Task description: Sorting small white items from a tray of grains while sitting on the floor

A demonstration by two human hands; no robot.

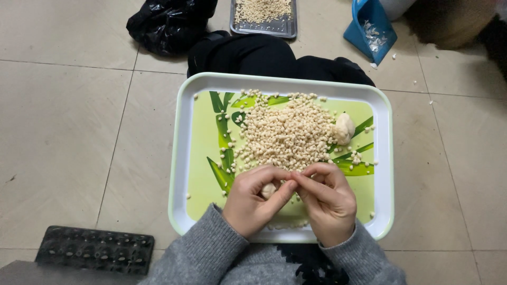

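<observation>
A light green tray [193, 158] with a leaf print rests on my lap. A heap of small pale dough pellets [288, 132] covers its middle, and a larger lump of dough [344, 128] lies at the heap's right edge. My left hand [253, 200] cups a small piece of dough [268, 190] near the tray's front. My right hand [327, 198] meets it, with its fingertips pinching at that same piece.
A metal tray [264, 26] with more pellets sits on the tiled floor ahead. A black plastic bag [169, 24] lies to its left, a blue dustpan [369, 26] to its right. A black moulded tray [95, 249] lies at the lower left.
</observation>
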